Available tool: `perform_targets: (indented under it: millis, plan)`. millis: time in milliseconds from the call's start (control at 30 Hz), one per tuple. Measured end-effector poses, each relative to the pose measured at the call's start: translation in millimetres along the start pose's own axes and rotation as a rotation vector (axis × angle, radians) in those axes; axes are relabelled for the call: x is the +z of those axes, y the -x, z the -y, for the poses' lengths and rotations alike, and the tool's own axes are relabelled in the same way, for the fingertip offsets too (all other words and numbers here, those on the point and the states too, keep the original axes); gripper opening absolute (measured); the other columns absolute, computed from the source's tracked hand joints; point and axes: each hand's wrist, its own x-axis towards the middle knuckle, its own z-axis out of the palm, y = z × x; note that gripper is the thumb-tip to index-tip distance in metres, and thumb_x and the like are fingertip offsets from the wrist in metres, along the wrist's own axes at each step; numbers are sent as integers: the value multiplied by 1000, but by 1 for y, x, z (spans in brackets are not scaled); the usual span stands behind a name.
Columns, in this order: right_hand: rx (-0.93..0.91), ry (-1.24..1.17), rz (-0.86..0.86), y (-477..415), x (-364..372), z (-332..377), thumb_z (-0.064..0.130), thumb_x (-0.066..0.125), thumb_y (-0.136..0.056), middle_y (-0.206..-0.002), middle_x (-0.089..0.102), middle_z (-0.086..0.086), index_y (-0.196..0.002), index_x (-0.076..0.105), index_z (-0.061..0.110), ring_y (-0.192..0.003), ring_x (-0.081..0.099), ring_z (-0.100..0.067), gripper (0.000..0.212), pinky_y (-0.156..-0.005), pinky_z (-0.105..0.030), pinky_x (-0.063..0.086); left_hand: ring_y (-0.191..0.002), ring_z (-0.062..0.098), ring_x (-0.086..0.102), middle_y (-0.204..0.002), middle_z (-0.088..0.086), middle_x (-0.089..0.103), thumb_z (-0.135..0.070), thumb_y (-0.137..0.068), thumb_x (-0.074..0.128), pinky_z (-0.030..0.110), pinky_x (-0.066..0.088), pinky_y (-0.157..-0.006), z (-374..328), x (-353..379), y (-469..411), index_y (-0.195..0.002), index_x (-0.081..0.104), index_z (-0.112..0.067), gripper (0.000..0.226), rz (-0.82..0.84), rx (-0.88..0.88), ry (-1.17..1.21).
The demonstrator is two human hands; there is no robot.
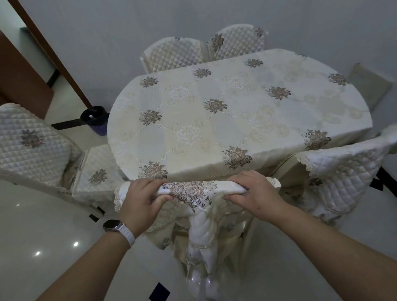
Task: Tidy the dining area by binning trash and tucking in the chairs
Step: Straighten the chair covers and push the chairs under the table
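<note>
I have both hands on the near chair [195,191], each curled over the top of its cloth-covered back: my left hand [141,198] grips the left end and my right hand [255,193] the right end, set apart with a flower pattern between them. A watch [114,225] with a white strap sits on my left wrist. Below my arms lies the glossy floor [45,231] with small dark squares. The top of the near chair stands right at the near edge of the bench [214,116], which wears a cream flowered cloth. A quilted left chair [28,143] stands angled out from the bench, and a right chair [348,163] sits just beside the bench corner. A dark bin [95,120] stands on the floor by the bench's left end. Two far chairs [173,54] are drawn up side by side at the far edge.
</note>
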Motion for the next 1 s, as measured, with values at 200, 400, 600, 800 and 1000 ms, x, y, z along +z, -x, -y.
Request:
perform_targets:
  millis: [200, 400, 600, 800, 1000]
  plan:
    - [20, 32, -36, -18, 11, 9, 47, 75, -71, -91, 67, 5, -102, 71, 23, -88, 55, -16, 39, -80, -33, 44, -99, 17, 49, -102, 5, 67, -70, -90, 40, 25, 35, -88, 27, -3, -19, -108, 71, -9, 71, 2, 55, 38]
    - [37, 39, -97, -30, 18, 21, 42, 77, -72, -90, 64, 7, -102, 72, 20, -87, 54, -14, 37, -79, -29, 41, -98, 23, 53, -101, 7, 67, -73, -88, 40, 28, 38, -88, 50, -1, -37, -107, 71, -9, 73, 13, 67, 73]
    - [25, 68, -126, -32, 34, 28, 51, 70, -73, -84, 59, 14, -96, 70, 24, -81, 53, -15, 36, -74, -30, 41, -99, 21, 51, -102, 6, 66, -73, -89, 36, 34, 42, -88, 66, -5, -42, -109, 70, -9, 75, 66, 106, 60]
    - [-11, 45, -102, -38, 31, 25, 53, 67, -74, -90, 66, 11, -98, 72, 21, -84, 58, -17, 40, -78, -41, 48, -100, 20, 50, -102, 7, 66, -70, -91, 38, 38, 42, -89, 63, -3, -39, -106, 70, -8, 72, 1, 89, 79]
    - [-39, 61, -63, -44, 17, 1, 56, 66, -73, -93, 68, 9, -101, 73, 19, -86, 60, -16, 47, -80, -35, 48, -98, 21, 52, -101, 6, 66, -70, -91, 41, 46, 47, -86, 47, 10, -36, -107, 70, -8, 70, -14, 58, 89]
